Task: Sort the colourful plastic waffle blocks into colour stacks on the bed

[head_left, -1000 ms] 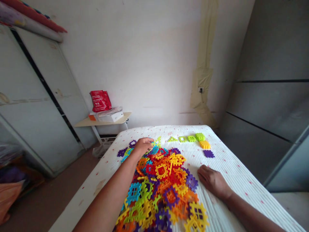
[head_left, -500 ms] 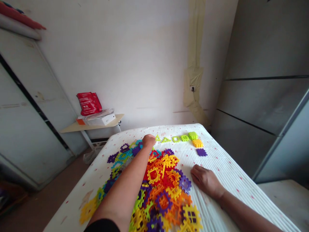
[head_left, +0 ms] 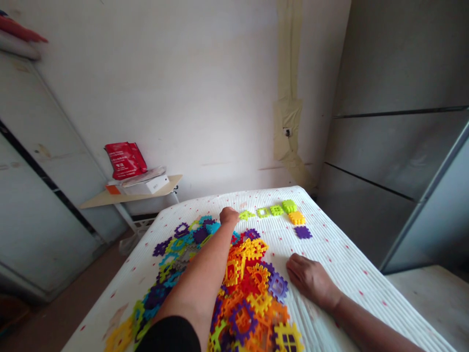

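My left hand (head_left: 229, 215) reaches across to the far side of the padded bed. Its fingers are closed in a pinch at a lime-green triangular plastic piece (head_left: 246, 215), at the left end of a row; the fingertips are mostly hidden. Rightward in that row are a lime-green open-frame square (head_left: 263, 212), a lime-green window piece (head_left: 276, 210) and a thicker lime-green stack (head_left: 289, 205). Below the stack lie yellow-orange square pieces (head_left: 296, 218) and a purple square (head_left: 303, 232). My right hand (head_left: 311, 281) rests on the cover with curled fingers, nothing visible in it.
A large heap of interlocking plastic pieces (head_left: 244, 320) in many colours spreads under and around my left forearm. Behind stands a small side table (head_left: 172, 183) with a white box (head_left: 156, 184) and a red bag (head_left: 126, 160). A grey cabinet (head_left: 381, 146) stands at the right.
My left hand has shifted slightly right along the row, and the leftmost green triangle now sits close against or overlaps its neighbour. My right hand stays resting. The view has turned slightly.
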Tool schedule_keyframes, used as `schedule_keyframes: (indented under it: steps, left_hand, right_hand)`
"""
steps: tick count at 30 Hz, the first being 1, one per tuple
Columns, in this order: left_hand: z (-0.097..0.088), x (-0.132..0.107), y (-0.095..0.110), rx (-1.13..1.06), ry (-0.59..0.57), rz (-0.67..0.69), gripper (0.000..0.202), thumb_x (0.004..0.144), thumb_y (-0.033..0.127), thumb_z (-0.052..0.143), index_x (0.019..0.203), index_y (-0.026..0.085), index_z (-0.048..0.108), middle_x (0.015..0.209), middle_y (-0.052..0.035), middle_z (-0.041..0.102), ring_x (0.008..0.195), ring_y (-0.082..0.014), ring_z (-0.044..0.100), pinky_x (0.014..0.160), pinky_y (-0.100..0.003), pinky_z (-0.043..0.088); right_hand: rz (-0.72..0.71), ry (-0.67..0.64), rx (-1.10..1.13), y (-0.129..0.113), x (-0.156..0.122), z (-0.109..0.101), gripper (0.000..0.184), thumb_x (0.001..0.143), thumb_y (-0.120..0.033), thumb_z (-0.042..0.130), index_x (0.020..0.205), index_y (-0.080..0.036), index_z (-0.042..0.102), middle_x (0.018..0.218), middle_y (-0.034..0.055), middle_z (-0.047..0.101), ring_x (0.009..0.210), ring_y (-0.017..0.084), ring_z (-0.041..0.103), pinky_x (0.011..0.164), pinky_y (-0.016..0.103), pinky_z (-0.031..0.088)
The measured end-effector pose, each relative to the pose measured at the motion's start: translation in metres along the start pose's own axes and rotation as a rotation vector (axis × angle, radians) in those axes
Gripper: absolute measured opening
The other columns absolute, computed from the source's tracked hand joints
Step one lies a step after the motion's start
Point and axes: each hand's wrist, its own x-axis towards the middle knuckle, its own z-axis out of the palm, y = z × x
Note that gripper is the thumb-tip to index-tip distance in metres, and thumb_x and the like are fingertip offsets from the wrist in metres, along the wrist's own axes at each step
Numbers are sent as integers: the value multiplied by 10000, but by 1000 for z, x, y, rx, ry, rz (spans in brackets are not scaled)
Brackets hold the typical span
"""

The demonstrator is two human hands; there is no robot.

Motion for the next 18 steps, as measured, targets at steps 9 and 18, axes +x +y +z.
schedule_keyframes:
  steps: [9, 18]
  left_hand:
    - [-12, -2, -7, 275, -203, 2, 324, 859, 328, 568, 1137, 161, 557, 1125, -81, 588, 968, -196, 597, 802, -383, 515]
    - [-22, -12, 1, 456, -223, 586, 298, 795, 119, 576, 1014, 301, 664, 1131, -15, 617, 1112, -194, 543, 967, -298, 379]
  right_hand:
    - [7, -8, 26, 1, 0, 2, 239, 910, -164, 352, 731, -180, 510, 774, 36, 550, 676, 122, 533, 605, 233, 381]
    - [15, -18, 19, 2, -1, 3, 236, 916, -167, 352, 729, -183, 496, 782, 31, 548, 674, 121, 532, 605, 230, 376]
